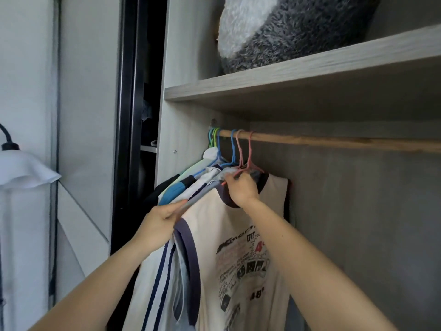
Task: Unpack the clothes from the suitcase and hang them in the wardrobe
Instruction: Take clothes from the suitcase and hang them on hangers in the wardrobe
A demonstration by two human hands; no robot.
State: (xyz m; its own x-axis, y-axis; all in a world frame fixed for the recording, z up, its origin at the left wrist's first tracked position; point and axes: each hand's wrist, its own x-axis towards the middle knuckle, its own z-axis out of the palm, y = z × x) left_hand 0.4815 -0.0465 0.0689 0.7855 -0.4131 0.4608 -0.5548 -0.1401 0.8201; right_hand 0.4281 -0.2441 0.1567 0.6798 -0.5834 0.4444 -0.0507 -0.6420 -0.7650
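A cream sleeveless shirt (241, 266) with dark navy trim and a printed graphic hangs from a pink hanger (249, 154) on the wooden rod (334, 140) of the wardrobe. My right hand (242, 188) grips the hanger and the shirt's collar just below the rod. My left hand (162, 223) pinches the shirt's left shoulder edge, lower and to the left. Several other garments (181, 185) on blue, green and pink hangers are bunched at the rod's left end. The suitcase is out of view.
A wooden shelf (310, 68) above the rod carries a fluffy grey and white cushion (286, 27). The rod runs bare to the right of the shirt. A dark sliding door frame (133, 115) stands on the left, beside a white lamp shade (23, 173).
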